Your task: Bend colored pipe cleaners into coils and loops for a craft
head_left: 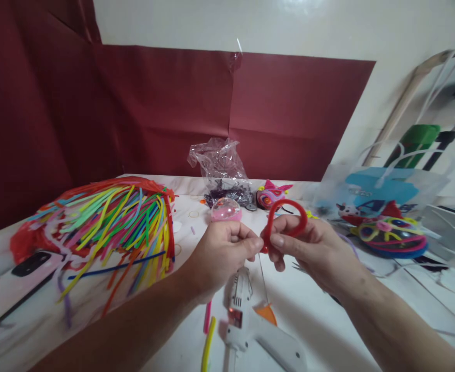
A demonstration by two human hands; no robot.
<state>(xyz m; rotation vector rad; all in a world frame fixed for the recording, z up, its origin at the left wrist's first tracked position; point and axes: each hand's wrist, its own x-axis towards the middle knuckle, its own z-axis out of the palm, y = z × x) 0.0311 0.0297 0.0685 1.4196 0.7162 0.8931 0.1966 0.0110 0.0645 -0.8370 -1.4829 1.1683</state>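
A red fuzzy pipe cleaner (298, 209), bent into a loop, is held up above the table. My right hand (308, 243) pinches it near the loop's lower left side. My left hand (227, 250) is closed, thumb and forefinger pressed together at the pipe cleaner's left end. Below both hands lies a white hot glue gun (258, 330) with a small red light. An orange piece (267, 314) sits beside it, and a thin strand rises from there toward my hands. Just behind my left hand is a clear dome with a pink base (227, 211).
Many coloured pipe cleaners (122, 222) are heaped at left, beside a phone (18, 284). At the back are a clear plastic bag (223, 165) and a pink decorated figure (273, 196). A colourful decorated piece (392, 237) and a translucent bag (382, 181) stand at right.
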